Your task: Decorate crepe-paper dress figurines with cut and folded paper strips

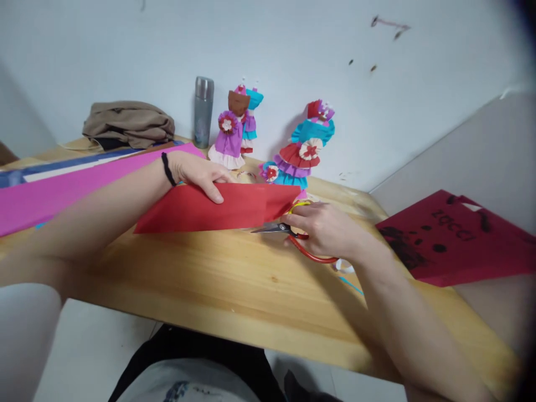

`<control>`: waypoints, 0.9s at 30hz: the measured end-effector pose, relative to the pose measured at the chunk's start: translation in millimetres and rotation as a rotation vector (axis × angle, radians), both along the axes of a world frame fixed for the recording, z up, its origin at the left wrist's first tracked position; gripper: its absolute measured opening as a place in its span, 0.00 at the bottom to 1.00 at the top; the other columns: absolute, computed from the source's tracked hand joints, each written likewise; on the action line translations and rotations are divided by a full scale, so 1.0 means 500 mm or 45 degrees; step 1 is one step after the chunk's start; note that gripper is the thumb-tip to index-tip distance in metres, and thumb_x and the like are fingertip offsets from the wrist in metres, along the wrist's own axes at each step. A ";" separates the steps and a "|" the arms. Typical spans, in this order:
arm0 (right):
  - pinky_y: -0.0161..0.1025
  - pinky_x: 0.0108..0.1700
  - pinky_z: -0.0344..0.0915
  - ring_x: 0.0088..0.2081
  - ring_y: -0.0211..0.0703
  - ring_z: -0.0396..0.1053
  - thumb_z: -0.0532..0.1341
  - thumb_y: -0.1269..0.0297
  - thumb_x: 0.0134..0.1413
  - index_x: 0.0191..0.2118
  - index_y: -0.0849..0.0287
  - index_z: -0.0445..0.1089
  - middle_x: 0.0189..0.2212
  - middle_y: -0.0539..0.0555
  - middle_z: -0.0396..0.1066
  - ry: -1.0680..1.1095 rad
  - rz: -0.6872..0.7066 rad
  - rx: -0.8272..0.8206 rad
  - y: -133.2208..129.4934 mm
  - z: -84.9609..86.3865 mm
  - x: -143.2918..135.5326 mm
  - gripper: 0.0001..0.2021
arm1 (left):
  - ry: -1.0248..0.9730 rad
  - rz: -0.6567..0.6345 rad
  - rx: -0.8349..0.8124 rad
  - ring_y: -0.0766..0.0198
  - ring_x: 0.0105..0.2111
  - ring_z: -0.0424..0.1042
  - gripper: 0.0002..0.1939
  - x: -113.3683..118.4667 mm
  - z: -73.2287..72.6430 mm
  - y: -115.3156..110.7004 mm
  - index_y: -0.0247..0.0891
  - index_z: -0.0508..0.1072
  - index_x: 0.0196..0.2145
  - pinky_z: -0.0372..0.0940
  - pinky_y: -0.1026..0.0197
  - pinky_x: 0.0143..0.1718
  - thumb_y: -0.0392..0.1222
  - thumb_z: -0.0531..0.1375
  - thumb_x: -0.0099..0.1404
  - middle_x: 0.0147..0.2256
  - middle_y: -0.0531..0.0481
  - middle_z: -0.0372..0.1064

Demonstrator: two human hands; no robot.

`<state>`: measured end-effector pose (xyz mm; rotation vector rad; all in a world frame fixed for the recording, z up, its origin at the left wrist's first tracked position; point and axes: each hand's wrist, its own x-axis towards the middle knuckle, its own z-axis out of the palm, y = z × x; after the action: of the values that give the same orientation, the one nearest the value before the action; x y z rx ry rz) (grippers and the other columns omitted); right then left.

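Note:
A folded sheet of red paper (201,209) is held up slightly over the wooden table (234,279). My left hand (205,176) grips its upper edge, thumb on the near face and fingers hidden behind. In my right hand (324,226) is a pair of scissors (282,228) with red handles, blades pointing left. The blades lie at the paper's lower right, where a cut or fold line shows between the larger left part and a right-hand flap (281,200). Whether the blades are closed on the paper I cannot tell.
Behind stand paper dress figures (230,137), a taller layered one (304,145) and a grey bottle (203,111). Pink paper (104,177) and a brown cloth (129,121) lie left. A red bag (456,240) rests right, near a white tape roll (344,266).

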<state>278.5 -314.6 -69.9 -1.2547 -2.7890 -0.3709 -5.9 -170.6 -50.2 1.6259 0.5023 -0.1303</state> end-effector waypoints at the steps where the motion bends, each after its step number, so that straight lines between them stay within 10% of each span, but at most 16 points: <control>1: 0.41 0.32 0.53 0.28 0.44 0.67 0.61 0.66 0.54 0.40 0.58 0.76 0.29 0.57 0.74 -0.047 0.002 0.020 0.005 0.011 0.001 0.09 | 0.010 0.083 0.028 0.52 0.29 0.77 0.21 0.003 0.010 0.007 0.35 0.82 0.35 0.70 0.59 0.29 0.31 0.73 0.38 0.25 0.49 0.77; 14: 0.41 0.29 0.55 0.26 0.43 0.65 0.58 0.59 0.62 0.41 0.60 0.74 0.26 0.55 0.71 0.043 0.081 0.127 0.012 0.022 0.029 0.11 | -0.204 0.519 0.073 0.43 0.42 0.78 0.14 -0.029 0.021 0.035 0.33 0.80 0.28 0.73 0.57 0.37 0.24 0.71 0.41 0.29 0.46 0.79; 22: 0.47 0.38 0.69 0.37 0.52 0.73 0.60 0.42 0.58 0.47 0.53 0.71 0.34 0.57 0.74 1.246 0.017 -0.381 -0.008 0.015 -0.005 0.21 | -0.978 0.829 0.172 0.58 0.44 0.79 0.15 -0.017 0.079 -0.029 0.27 0.76 0.43 0.68 0.57 0.45 0.26 0.49 0.71 0.36 0.50 0.78; 27: 0.49 0.43 0.70 0.40 0.52 0.74 0.65 0.43 0.53 0.43 0.50 0.66 0.36 0.55 0.73 1.741 0.117 -0.443 0.018 0.003 -0.067 0.20 | -1.513 0.870 0.035 0.55 0.52 0.74 0.06 0.065 0.057 -0.061 0.37 0.74 0.42 0.68 0.52 0.56 0.38 0.60 0.68 0.45 0.49 0.78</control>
<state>245.0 -305.5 -68.5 -0.8394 -1.6825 0.7397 26.5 -201.2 -21.8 1.1990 0.0871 1.2770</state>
